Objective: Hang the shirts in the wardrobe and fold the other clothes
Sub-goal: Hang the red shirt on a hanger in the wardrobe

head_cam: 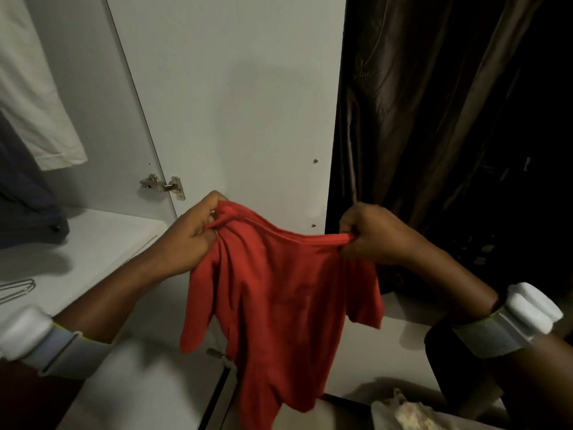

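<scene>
At the bottom corners of the frame, each forearm carries a white wrist device [524,311]. At the lower right edge lies a pale crumpled bag [403,411], details unclear. In the centre of the frame, a red shirt [279,293] hangs in mid-air between both hands, its lower part dropping toward the bottom centre. The left hand [189,240] grips a bunched part of the shirt's upper edge, fingers curled around the fabric. The right hand [372,235] pinches the same upper edge at centre right, fingers closed on the rolled hem. The edge sags slightly between the two grips. At the left edge, the end of a wire hanger [18,288] rests on the white wardrobe shelf [108,237]. Behind the shirt stands the open white wardrobe door [232,103], with a metal hinge [164,185] at centre left. In the upper left, a white garment [34,97] hangs inside the wardrobe, with a dark garment [21,187] below it reaching the shelf. A dark brown curtain [434,103] fills the upper right.
</scene>
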Demonstrator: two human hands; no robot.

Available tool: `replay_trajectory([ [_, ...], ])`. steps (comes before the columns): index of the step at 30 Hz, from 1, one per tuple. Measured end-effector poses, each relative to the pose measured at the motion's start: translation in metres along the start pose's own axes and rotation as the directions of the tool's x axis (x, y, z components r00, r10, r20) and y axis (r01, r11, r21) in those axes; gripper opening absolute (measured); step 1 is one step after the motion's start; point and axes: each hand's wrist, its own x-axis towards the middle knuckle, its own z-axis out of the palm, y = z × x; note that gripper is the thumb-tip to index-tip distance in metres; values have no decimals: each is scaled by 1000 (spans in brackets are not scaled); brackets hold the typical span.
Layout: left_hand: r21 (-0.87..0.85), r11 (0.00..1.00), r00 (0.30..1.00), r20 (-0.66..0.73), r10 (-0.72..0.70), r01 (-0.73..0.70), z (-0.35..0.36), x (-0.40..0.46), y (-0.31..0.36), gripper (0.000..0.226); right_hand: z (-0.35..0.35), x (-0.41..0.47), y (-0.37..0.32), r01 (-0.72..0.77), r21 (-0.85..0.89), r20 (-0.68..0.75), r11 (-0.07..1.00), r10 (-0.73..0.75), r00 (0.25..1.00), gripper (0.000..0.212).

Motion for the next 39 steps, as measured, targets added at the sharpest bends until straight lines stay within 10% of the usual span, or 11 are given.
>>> replay_trajectory([
  [2,-189,979,992,-79,-96,80,-4,-5,1,39,9,0,1,0,568,10,823,-7,1000,17],
  [4,-303,939,968,-135,-211,162,-11,-18,-5,47,34,0,6,-69,776,76,627,14,997,10],
  [9,-41,898,896,-62,-441,439,-20,-70,-36,40,85,10,15,-135,758,325,638,-190,926,29],
  [12,-313,756,761,-134,-635,575,-34,-110,-40,41,94,15,-12,-259,903,353,343,-246,903,34],
  [16,-232,681,668,-143,-730,695,-60,-165,-66,13,132,27,-51,-214,853,384,477,-295,875,47],
  [20,-431,702,619,-339,-709,567,-94,-201,-36,22,133,49,-111,-322,921,372,219,-254,893,33],
  [28,-392,892,356,-819,-451,227,-226,-273,-22,41,152,100,-290,-139,877,399,459,-536,744,36],
  [34,-313,894,88,-930,-357,321,-280,-308,-50,32,197,143,-396,203,792,294,576,-650,701,55],
  [39,-220,723,74,-933,-351,654,-288,-357,-110,17,253,197,-460,533,506,349,678,-726,592,62],
])
